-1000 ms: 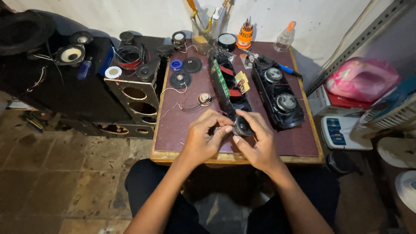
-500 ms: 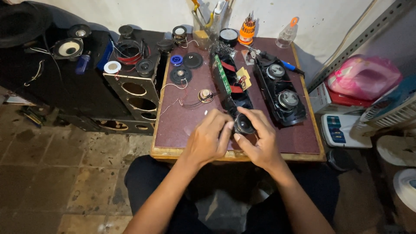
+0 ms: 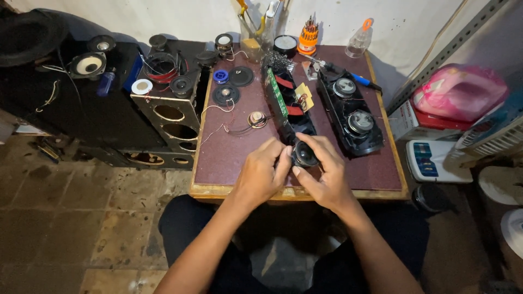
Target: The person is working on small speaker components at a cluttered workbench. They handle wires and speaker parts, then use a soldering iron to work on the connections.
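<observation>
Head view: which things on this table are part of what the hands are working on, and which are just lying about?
In hand:
left hand
right hand
small round speaker
open black casing

Lying about:
second speaker casing
loose speaker with wires
screwdriver set
clear bottle

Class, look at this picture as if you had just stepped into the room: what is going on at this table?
A seated person holds a small round black speaker driver in both hands, left hand and right hand, at the near end of an opened long black speaker housing on a dark red tabletop. A second black housing with two round drivers lies to the right. Loose speaker parts and wires sit behind.
</observation>
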